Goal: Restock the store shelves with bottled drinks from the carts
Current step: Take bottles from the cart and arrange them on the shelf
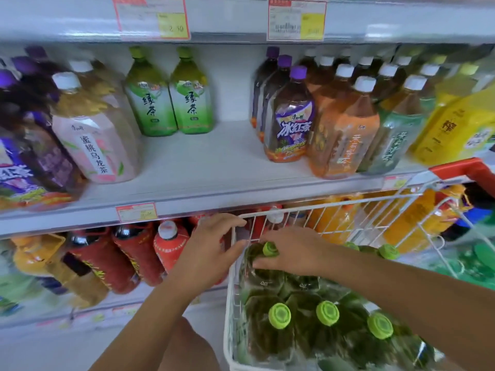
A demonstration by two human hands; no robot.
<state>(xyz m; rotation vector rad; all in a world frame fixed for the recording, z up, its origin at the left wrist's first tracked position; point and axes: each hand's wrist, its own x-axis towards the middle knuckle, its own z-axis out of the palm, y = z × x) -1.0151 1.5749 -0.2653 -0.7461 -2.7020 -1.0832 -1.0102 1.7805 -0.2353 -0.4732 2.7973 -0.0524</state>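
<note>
A white wire cart [235,263] at the lower right holds several green tea bottles with light green caps [280,315]. My right hand [292,251] reaches into the cart and grips the neck of one green tea bottle [270,249] near the cart's front corner. My left hand [211,247] holds the cart's front rim, fingers over the top wire and thumb at the corner. Two green tea bottles [171,103] stand at the back of the middle shelf [203,167], with bare shelf in front of them.
Pink peach oolong [93,135] and purple bottles fill the shelf's left; iced black tea [292,116], orange, green and yellow bottles fill its right. The lower shelf holds red and orange drink bottles [171,245]. The cart's red handle [466,170] is at right.
</note>
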